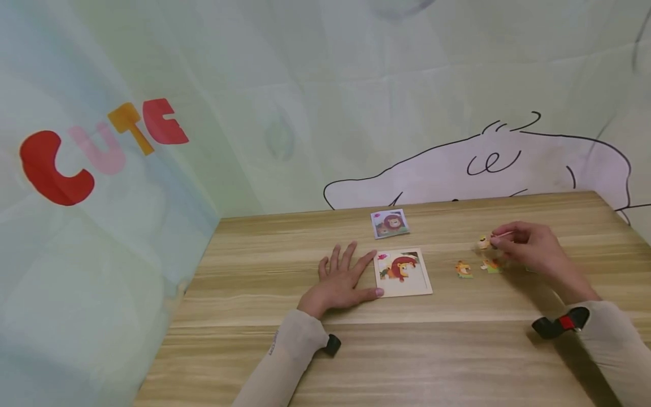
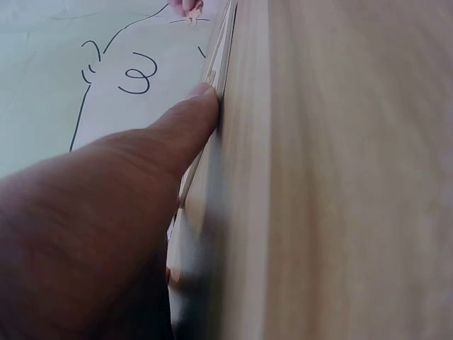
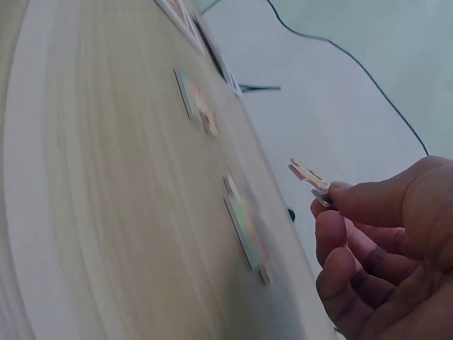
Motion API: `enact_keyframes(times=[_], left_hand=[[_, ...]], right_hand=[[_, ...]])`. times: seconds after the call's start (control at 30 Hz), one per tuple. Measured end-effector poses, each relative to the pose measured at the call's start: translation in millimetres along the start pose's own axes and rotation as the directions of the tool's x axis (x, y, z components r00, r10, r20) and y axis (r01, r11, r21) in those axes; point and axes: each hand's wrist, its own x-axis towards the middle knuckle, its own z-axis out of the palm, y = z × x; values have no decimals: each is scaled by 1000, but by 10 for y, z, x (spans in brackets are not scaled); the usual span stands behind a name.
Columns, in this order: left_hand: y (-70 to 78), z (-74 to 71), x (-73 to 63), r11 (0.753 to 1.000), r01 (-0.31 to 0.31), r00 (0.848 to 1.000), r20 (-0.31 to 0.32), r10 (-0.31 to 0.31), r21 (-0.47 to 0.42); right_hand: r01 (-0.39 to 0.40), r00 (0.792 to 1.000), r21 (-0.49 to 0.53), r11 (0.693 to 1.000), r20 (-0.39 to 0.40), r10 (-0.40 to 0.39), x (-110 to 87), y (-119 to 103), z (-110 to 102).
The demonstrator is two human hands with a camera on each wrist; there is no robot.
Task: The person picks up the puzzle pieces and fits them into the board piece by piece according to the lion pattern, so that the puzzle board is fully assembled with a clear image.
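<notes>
A square wooden puzzle tray [image 1: 414,287] lies on the table, partly filled with lion picture pieces. My left hand [image 1: 341,285] rests flat beside it, fingers spread, with thumb and index fingertip at its left edge. In the left wrist view the thumb [image 2: 187,120] presses along that edge. Over to the right, my right hand [image 1: 534,249] pinches a small puzzle piece [image 3: 308,173] between thumb and fingers, raised above the tabletop. Below it lie two loose pieces, an orange one [image 1: 463,269] and an orange-and-green one [image 1: 491,265]. Another green bit shows under the right hand.
Behind the tray lies a picture card [image 1: 390,224] with a lion on it. The wood-grain table [image 1: 396,356] ends at a printed cloth backdrop [image 1: 305,113] at the back and left. Black straps with small devices sit on both wrists.
</notes>
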Motion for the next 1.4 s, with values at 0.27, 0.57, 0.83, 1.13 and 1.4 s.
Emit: enact_keyframes(times=[0.27,0.57,0.83,1.13,1.4], left_hand=[[17,-15,2,1000,13,1000,18,-13,-4],[4,-17,-7,1000,17,1000,20,-16,-17],[-11,-13,-5,1000,25,999,22,-24,-18],[16,-15,27,1000,20,1000,23,-20,-3],[37,-27,1,1000,24,999,23,-24,-7]], right_hand=[[-4,998,6,1000,69,3,-12,-224,271],[74,990,0,997,118,-73,-15,-357,574],[96,976,3,995,197,-95,-21,-476,843],[82,973,-17,996,219,-77,3,-557,1101],[126,980,-163,979,172,-97,-8,-652,1206]])
